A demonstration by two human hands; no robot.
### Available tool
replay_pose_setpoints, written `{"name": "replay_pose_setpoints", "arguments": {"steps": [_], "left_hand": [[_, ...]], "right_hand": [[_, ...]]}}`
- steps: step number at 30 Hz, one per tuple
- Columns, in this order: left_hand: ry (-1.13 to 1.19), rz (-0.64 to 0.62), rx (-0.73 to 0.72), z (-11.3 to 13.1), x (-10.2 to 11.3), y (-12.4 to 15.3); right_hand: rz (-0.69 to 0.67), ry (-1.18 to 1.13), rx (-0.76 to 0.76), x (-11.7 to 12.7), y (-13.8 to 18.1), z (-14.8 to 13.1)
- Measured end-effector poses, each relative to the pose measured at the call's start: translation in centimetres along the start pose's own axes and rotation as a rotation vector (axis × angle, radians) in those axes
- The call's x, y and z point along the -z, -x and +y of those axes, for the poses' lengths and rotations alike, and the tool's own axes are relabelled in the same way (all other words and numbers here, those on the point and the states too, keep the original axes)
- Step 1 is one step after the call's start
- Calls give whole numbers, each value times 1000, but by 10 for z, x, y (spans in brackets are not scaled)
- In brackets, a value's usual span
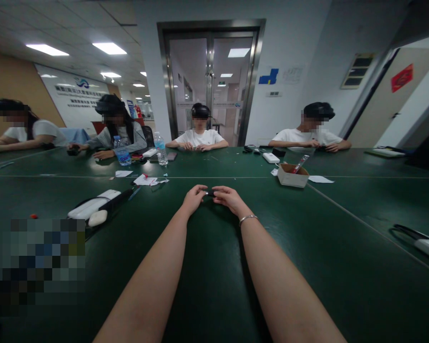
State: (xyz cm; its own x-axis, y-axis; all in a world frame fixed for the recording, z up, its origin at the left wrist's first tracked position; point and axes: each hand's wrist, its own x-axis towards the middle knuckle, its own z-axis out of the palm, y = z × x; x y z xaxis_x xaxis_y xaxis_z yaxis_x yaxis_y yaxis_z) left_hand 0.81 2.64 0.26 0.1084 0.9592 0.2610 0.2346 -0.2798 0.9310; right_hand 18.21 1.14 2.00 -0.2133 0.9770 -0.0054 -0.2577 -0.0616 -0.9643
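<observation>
My left hand [194,199] and my right hand [229,198] meet over the middle of the green table, a bracelet on the right wrist. Between their fingertips is a small black stick-like piece [210,194] with a pale, metallic-looking end; its exact kind is too small to make out. The right thumb and fingers are closed round the black part. At the pale end, the left fingers are pinched together. Fingers cover much of the piece on both sides.
The green table [214,164] carries a small cardboard box [293,176], two water bottles [160,150] and paper scraps [145,180]. A white power bank [95,204] with a black cable lies to the left. Several people in headsets sit across the table.
</observation>
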Motion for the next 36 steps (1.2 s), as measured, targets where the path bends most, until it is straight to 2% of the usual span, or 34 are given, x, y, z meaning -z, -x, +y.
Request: {"name": "replay_pose_setpoints", "arguments": {"steps": [5, 19, 28, 36], "left_hand": [[-13, -38, -6, 5, 0, 3], [-13, 9, -4, 5, 0, 3], [7, 42, -30, -3, 2, -2], [-15, 19, 3, 1, 1, 1]], "right_hand": [[3, 10, 5, -1, 1, -1], [38, 9, -14, -3, 3, -3], [26, -4, -10, -2, 2, -2], [29, -5, -6, -3, 3, -3]]}}
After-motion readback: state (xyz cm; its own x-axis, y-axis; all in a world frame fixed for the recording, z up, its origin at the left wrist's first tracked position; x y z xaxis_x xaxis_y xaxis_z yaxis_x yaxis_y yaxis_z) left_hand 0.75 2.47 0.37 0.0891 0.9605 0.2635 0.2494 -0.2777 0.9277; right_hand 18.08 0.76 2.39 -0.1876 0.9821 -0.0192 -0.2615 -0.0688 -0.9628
